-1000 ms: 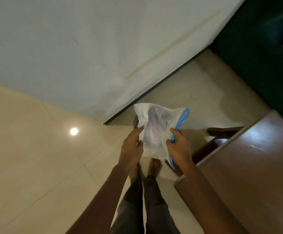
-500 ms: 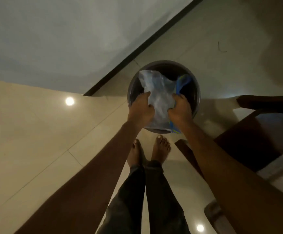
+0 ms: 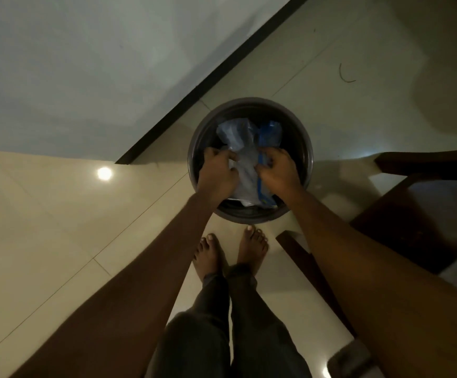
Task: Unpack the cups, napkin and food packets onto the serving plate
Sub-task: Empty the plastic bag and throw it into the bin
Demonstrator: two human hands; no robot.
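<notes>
My left hand (image 3: 216, 174) and right hand (image 3: 280, 174) are both curled tight on the crumpled clear plastic zip bag with blue seal strip (image 3: 245, 167). The bag sits inside the round dark grey bin (image 3: 249, 101). Bag contents unreadable, bin bottom hidden.

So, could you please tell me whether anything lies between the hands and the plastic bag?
Nothing visible does: the left hand and the right hand both grip the plastic bag directly, inside the round bin.
</notes>
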